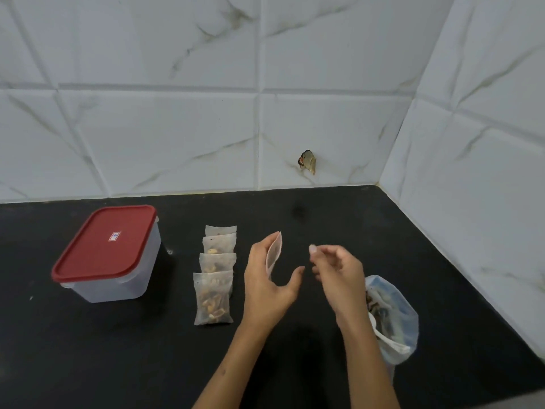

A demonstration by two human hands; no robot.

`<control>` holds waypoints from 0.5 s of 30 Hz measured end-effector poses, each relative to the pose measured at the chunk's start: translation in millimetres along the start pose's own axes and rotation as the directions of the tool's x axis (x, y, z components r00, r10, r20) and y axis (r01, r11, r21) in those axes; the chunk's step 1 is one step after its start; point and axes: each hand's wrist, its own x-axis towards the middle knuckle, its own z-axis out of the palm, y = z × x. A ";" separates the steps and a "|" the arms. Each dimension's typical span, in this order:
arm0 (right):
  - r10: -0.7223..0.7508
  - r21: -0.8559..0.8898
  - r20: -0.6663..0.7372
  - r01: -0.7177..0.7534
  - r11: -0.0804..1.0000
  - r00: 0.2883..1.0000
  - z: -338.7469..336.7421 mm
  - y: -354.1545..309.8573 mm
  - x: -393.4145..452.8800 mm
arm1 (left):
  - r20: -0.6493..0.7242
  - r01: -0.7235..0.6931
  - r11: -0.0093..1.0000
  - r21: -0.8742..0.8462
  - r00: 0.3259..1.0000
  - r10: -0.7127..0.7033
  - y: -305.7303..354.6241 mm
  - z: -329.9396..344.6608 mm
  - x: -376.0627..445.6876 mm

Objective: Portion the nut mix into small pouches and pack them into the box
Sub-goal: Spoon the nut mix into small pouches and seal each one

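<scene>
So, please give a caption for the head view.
Left hand holds an empty pouch beside four filled pouches.

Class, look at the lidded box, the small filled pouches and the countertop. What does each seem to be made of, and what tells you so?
Box: probably plastic, its body frosted and see-through, with a smooth, opaque red lid.
Filled pouches: thin, matte, translucent film or paper-like mesh; the nuts show dimly through. Which one cannot be told.
Countertop: likely polished dark stone; black, smooth, faintly reflective.

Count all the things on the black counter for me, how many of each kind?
Filled pouches: 4, in a row
Empty pouch: 1, held in left hand
Box with red lid: 1
Big bag of nut mix: 1
Total: 7
</scene>
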 end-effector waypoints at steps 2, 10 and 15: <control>-0.006 0.076 0.089 -0.001 0.997 0.996 -2.2 -15.2 -4.7 | 0.036 -0.099 0.982 0.163 0.995 0.095 -2.5 0.4 0.5; 0.013 -0.116 0.231 0.015 0.993 0.973 -3.7 -13.3 -3.2 | 0.090 -0.188 0.895 0.405 0.982 0.165 -11.5 1.2 -3.0; -0.030 -0.037 0.354 0.046 0.998 0.935 -8.2 -14.0 0.4 | 0.135 -0.196 0.901 0.387 0.979 0.154 -17.1 -0.4 -4.7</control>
